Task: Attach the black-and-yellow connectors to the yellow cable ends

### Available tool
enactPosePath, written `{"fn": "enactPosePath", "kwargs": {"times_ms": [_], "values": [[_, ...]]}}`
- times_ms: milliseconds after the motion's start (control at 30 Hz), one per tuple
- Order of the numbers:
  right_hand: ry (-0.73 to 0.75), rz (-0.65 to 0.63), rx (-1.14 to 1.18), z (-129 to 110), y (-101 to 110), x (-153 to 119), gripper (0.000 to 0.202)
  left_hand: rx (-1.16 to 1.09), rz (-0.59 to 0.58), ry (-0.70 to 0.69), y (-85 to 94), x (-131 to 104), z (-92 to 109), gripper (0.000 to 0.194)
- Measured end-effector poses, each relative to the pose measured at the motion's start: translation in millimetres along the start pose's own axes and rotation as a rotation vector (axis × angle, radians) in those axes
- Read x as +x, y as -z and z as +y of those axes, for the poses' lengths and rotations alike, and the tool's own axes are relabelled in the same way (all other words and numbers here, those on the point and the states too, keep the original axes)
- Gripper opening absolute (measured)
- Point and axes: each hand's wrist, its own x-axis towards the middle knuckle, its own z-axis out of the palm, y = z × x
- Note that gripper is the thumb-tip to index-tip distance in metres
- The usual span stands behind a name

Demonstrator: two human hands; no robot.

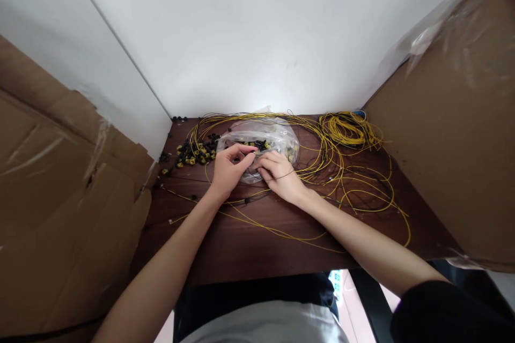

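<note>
My left hand (230, 170) is closed in a pinch, thumb and forefinger together at a tiny dark piece too small to name. Close beside it, my right hand (280, 176) has its fingers curled inward; what they grip is hidden. A thin black wire crosses the back of the right hand. Both hands are above a clear plastic bag (241, 136), in which several small black and yellow parts (263, 145) show. Left of the bag lies a heap of similar black and yellow parts (196, 153).
A coil of yellow wire (349, 129) lies at the back right of the brown table (257, 262). Loose yellow wires (368, 208) spread across the right and front. Cardboard (64, 214) stands at the left, another cardboard panel (454, 118) at the right, and a white wall (257, 37) behind.
</note>
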Motion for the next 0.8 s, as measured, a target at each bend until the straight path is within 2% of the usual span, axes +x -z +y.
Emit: {"fn": "enactPosePath", "kwargs": {"times_ms": [67, 233, 333, 567, 800], "values": [[-0.004, 0.060, 0.051, -1.8, 0.4, 0.5, 0.018, 0.029, 0.003, -0.021, 0.1, 0.0, -0.1, 0.016], [-0.070, 0.317, 0.273, -7.6, 3.0, 3.8, 0.012, 0.076, 0.004, -0.047, 0.5, 0.1, 0.4, 0.016], [-0.137, 0.407, 0.377, -8.3, 3.2, 5.0, 0.009, 0.105, 0.005, -0.063, 0.4, -0.1, 0.5, 0.016], [-0.230, 0.444, 0.624, -6.2, -1.0, 5.8, 0.012, 0.135, -0.020, -0.088, -0.4, -1.3, 1.8, 0.015], [-0.210, 0.425, 0.563, -6.5, 0.2, 6.7, 0.011, 0.126, -0.033, -0.072, -1.1, -2.3, 1.1, 0.015]]}}
